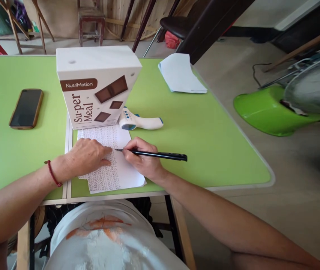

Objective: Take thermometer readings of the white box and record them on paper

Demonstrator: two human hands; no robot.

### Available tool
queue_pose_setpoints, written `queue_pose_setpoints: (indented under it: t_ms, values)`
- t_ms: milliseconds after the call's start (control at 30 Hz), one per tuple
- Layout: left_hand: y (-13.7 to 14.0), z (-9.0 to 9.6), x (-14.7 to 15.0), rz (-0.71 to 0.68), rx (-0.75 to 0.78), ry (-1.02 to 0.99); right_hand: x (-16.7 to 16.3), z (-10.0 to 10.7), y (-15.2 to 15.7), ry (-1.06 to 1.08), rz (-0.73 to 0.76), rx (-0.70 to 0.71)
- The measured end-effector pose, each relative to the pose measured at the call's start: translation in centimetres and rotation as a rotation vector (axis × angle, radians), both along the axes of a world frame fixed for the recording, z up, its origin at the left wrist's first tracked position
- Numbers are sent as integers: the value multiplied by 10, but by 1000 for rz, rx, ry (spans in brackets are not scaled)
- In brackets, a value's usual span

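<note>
- Near the lower middle of the frame, a sheet of paper (111,165) covered in rows of small writing is laid on the green table (205,142), close to its near edge.
- The left hand (88,156) is pressed flat on the left part of the sheet, its fingers (105,153) held close together and pointing right; a red cord bracelet (53,174) is worn at the wrist.
- A black pen (155,154) is pinched between the thumb and fingers of the right hand (141,159), its tip set on the paper just right of the left fingertips, its capped end pointing toward the right of the frame.
- Just above the sheet, a white box (98,86) printed "NutriMotion Su-per Meal" with brown squares is stood upright, its foot touching or overlapping the top edge of the paper.
- A white and blue handheld thermometer (140,120) is laid on its side just right of the box foot.
- At the left of the frame, a dark phone (26,108) in a brown case is laid screen up, well apart from the hands.
- Toward the upper right of the table, a folded white sheet (181,75) is seen near the far edge.
- A green fan base (263,110) is seen on the floor at the right.
</note>
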State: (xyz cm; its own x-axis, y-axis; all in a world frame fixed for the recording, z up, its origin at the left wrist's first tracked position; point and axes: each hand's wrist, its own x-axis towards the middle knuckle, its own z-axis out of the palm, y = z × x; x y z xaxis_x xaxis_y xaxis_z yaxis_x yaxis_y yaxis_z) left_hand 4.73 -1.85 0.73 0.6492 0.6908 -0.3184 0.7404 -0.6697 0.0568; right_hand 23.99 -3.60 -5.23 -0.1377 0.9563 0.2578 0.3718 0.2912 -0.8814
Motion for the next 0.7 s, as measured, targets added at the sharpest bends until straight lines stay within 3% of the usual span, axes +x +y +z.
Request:
queue_pose_setpoints:
  t_ms: [233, 700]
  values:
    - [-1, -3, -2, -67, 57, -45, 1, -2, 1, -8, 60, 7]
    - [-1, 2, 1, -45, 7, 15, -1, -3, 1, 20, 74, 20]
